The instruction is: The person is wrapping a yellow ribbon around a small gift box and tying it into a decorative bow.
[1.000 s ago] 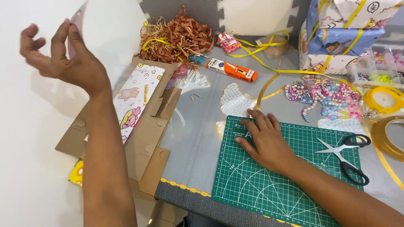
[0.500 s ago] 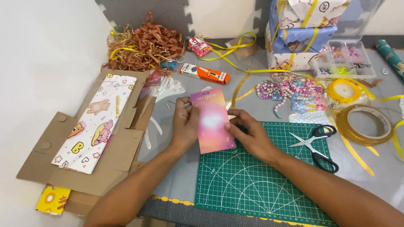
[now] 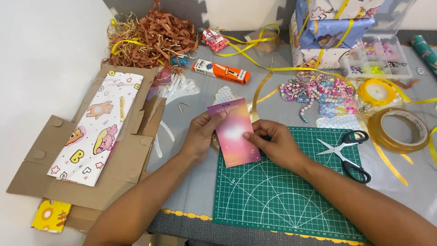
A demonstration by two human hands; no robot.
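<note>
Your hands pinch a pink-and-purple packaging card (image 3: 234, 132) above the green mat. An orange-and-white rectangular box (image 3: 220, 72) lies farther back on the table. Blue and white gift-wrapped boxes (image 3: 331, 32) tied with yellow ribbon stand stacked at the back right.

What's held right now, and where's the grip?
A pink card, held by both hands: left hand pinches its upper left edge, right hand its right edge, thumb on the face.

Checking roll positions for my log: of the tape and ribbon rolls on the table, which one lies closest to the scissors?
The clear tape roll, the wide translucent ring just right of the scissors. The yellow ribbon spool sits farther back by the bead box.
</note>
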